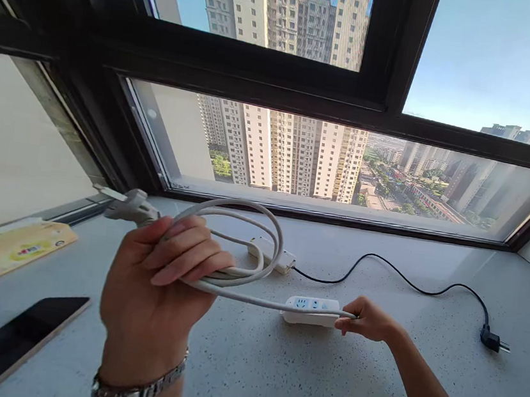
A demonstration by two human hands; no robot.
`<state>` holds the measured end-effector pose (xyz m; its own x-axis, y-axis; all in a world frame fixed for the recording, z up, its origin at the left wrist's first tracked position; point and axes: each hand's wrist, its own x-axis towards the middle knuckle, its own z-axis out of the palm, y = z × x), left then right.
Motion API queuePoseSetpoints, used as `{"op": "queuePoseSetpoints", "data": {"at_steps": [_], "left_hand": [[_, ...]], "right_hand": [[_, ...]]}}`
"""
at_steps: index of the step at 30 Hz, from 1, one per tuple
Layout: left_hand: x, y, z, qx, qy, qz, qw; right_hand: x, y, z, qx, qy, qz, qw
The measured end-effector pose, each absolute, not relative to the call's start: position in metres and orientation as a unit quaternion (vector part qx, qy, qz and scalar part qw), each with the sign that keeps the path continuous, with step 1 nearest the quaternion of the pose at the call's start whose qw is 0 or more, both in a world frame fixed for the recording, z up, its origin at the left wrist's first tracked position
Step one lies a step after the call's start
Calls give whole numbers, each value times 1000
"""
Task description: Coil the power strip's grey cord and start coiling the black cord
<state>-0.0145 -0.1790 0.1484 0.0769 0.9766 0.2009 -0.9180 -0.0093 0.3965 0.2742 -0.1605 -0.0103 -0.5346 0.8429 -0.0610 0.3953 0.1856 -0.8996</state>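
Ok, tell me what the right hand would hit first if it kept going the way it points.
The right hand points left along the sill and already pinches the end of the white power strip. Beyond it, probably the left hand holding the coiled white cord, though depth is unclear.

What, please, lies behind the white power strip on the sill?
Behind the white power strip lies a white adapter with a black cable. White cord loops cover its left end.

Bright window daylight, seemingly edge-warped
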Motion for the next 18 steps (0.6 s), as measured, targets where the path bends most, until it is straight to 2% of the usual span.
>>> {"op": "queuePoseSetpoints", "data": {"at_steps": [6, 8, 13, 16, 18], "left_hand": [[-32, -189, 154, 227, 108, 728, 638], [-31, -185, 149, 268, 124, 721, 627], [4, -176, 128, 456, 206, 595, 628], [43, -173, 105, 501, 242, 505, 659], [67, -174, 90, 495, 238, 439, 711]], "right_hand": [[320, -161, 13, -455, -706, 415, 349], [326, -167, 27, -476, -664, 391, 423], [306, -183, 50, -547, -448, 321, 630], [279, -197, 59, -527, -416, 246, 699], [258, -209, 61, -504, -475, 160, 704]]}}
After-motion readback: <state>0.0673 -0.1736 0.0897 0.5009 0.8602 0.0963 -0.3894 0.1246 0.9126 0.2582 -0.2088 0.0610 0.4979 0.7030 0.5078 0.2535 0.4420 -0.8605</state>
